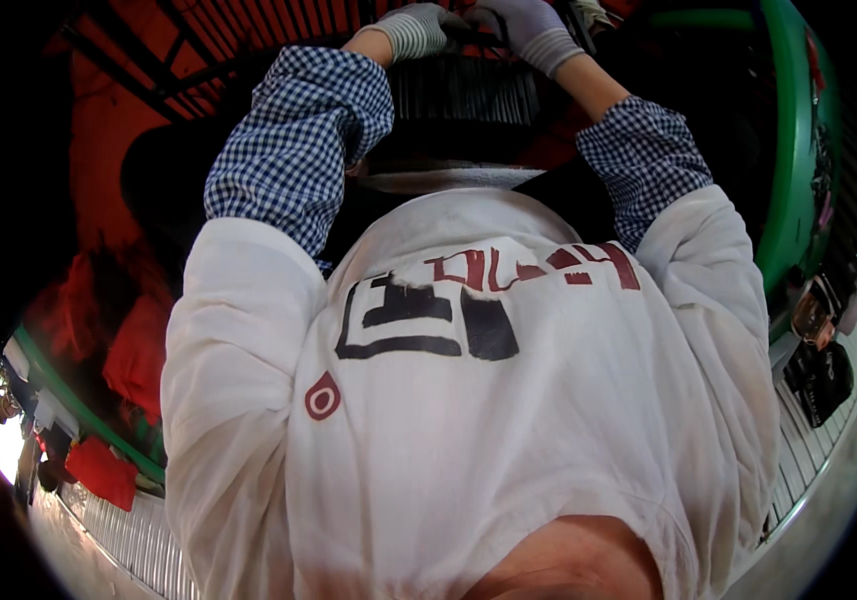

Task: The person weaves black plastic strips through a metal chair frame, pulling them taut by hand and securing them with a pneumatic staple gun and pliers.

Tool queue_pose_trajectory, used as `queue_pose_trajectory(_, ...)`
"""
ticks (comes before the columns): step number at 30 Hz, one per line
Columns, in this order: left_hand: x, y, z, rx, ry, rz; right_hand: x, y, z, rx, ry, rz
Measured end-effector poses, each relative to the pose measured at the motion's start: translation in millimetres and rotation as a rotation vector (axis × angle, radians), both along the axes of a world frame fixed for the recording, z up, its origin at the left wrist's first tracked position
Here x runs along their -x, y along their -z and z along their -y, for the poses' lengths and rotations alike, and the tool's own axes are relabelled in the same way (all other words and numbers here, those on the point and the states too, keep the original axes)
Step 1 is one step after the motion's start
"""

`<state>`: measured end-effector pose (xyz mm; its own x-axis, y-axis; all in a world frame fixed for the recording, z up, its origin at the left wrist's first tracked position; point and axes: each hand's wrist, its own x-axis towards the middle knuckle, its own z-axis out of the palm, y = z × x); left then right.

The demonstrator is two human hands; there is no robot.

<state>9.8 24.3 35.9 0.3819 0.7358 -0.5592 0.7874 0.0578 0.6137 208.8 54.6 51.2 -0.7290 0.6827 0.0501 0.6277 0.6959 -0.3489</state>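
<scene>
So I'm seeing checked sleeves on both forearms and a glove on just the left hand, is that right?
Not quite: the right hand wears a glove too, its ribbed cuff showing at the wrist in the head view. The left hand is gloved and the checked sleeves are there, as you said.

Stretches at lower left and right as a pale-grey, ribbed, hard-looking surface [133,537], bearing at right a black, flat packet [820,384] and, seemingly, at left a bright-red, four-sided cloth piece [102,471].
</scene>
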Motion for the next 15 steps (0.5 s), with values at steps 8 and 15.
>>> queue_pose_trajectory(8, -6.0, -26.7, 23.2, -0.157, -0.022, -0.183, 28.6, 42.7, -36.1, 0.46, 0.262, 0.505)
queue_pose_trajectory(15, -6.9, -16.5, 37.0, -0.389, 0.001, -0.062, 23.8, 72.5, -50.5, 0.285, -0.381, 0.775)
